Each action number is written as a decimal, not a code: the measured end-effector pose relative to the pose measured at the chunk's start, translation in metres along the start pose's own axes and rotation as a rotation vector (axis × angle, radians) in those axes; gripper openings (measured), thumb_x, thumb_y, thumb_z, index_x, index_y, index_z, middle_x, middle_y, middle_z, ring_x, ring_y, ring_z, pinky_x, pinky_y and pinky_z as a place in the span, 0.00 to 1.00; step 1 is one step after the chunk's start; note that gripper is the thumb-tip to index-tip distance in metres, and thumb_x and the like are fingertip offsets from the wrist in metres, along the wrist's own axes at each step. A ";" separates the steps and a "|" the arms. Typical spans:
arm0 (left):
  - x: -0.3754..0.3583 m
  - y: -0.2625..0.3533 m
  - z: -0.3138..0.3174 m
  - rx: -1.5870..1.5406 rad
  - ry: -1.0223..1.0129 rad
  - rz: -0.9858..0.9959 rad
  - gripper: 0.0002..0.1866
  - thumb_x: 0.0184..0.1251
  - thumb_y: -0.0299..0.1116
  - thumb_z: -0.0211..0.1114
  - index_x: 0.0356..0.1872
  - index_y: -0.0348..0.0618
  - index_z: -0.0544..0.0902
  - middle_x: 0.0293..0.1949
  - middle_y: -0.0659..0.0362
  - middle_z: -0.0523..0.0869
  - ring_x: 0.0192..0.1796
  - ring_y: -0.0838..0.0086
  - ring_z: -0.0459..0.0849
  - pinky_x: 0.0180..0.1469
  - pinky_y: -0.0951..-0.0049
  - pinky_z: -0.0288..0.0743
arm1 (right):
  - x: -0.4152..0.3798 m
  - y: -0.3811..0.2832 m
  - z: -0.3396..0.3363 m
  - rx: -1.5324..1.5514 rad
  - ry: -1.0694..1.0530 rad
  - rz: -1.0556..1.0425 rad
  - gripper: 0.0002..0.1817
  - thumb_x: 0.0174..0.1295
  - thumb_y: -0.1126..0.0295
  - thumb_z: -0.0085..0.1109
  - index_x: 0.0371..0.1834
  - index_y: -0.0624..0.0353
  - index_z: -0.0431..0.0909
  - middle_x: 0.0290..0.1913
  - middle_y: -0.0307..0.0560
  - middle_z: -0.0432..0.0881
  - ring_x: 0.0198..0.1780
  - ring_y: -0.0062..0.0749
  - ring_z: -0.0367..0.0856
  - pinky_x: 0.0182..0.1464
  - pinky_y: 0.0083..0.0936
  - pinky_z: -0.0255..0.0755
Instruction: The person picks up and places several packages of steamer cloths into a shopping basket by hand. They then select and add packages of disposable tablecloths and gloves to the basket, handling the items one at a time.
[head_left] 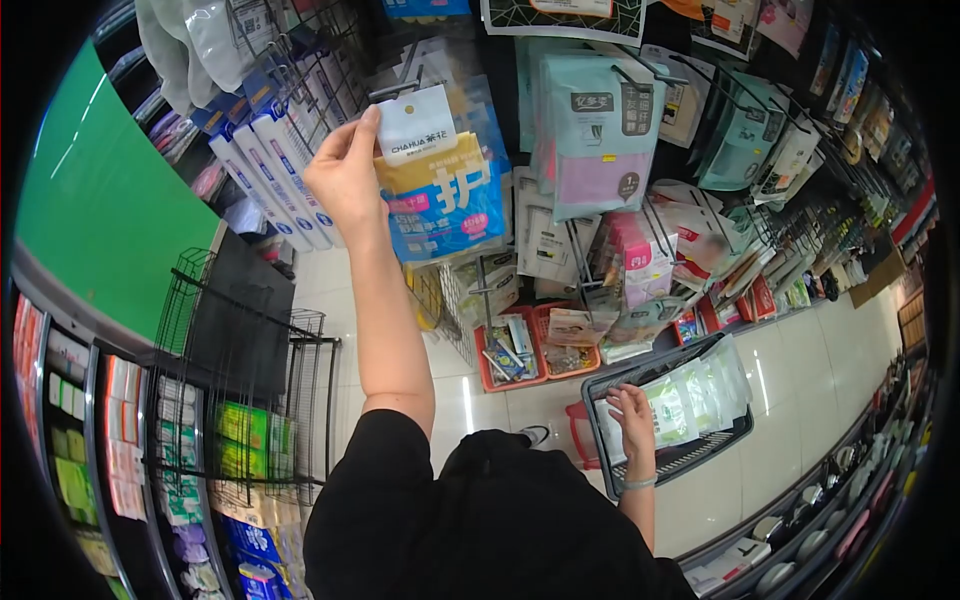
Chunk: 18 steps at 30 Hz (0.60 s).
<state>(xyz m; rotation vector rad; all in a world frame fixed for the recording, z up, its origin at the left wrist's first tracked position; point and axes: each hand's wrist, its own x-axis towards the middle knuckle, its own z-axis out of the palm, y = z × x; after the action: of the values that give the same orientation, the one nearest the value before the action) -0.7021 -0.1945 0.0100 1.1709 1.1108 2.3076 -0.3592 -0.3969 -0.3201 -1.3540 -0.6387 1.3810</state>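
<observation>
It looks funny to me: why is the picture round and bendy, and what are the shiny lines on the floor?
Head view: a fisheye lens bends the shelves and leaves black corners; the white streaks on the floor are glare from lights; the left hand and its packet look sharp, while the edges look squashed; the right hand rests in the basket.

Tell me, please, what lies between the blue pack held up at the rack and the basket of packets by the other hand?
In the head view, between the blue pack in the left hand and the basket under the right hand hang more rack packets, with two red trays below them.
</observation>
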 end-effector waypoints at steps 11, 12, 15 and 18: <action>0.014 -0.003 0.002 0.032 0.048 0.088 0.09 0.54 0.27 0.72 0.30 0.30 0.85 0.25 0.59 0.84 0.26 0.81 0.78 0.31 0.82 0.70 | -0.002 0.013 -0.007 -0.019 0.004 0.014 0.14 0.67 0.63 0.53 0.52 0.55 0.70 0.51 0.45 0.79 0.50 0.30 0.78 0.49 0.26 0.70; 0.013 -0.001 0.005 0.030 0.033 0.084 0.09 0.54 0.27 0.72 0.30 0.30 0.85 0.25 0.59 0.84 0.26 0.81 0.78 0.31 0.82 0.70 | -0.002 0.015 -0.009 -0.021 0.008 0.011 0.15 0.67 0.64 0.54 0.53 0.55 0.70 0.50 0.45 0.79 0.50 0.30 0.78 0.49 0.26 0.70; 0.007 -0.001 0.010 0.124 0.060 0.142 0.09 0.54 0.29 0.72 0.29 0.30 0.86 0.23 0.60 0.83 0.25 0.81 0.77 0.30 0.83 0.69 | -0.003 0.014 -0.011 -0.023 0.046 0.019 0.15 0.67 0.64 0.54 0.53 0.56 0.70 0.50 0.44 0.79 0.50 0.30 0.78 0.49 0.26 0.70; 0.000 0.002 0.010 0.241 0.099 0.173 0.10 0.55 0.30 0.72 0.29 0.31 0.86 0.23 0.60 0.84 0.25 0.82 0.77 0.31 0.83 0.70 | -0.003 0.015 -0.015 -0.031 0.069 0.019 0.14 0.67 0.64 0.53 0.52 0.56 0.70 0.49 0.44 0.79 0.49 0.29 0.78 0.49 0.26 0.70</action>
<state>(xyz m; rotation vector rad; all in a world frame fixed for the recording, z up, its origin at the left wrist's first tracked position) -0.6940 -0.1907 0.0153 1.2956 1.4077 2.4362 -0.3507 -0.4084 -0.3354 -1.4295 -0.6050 1.3382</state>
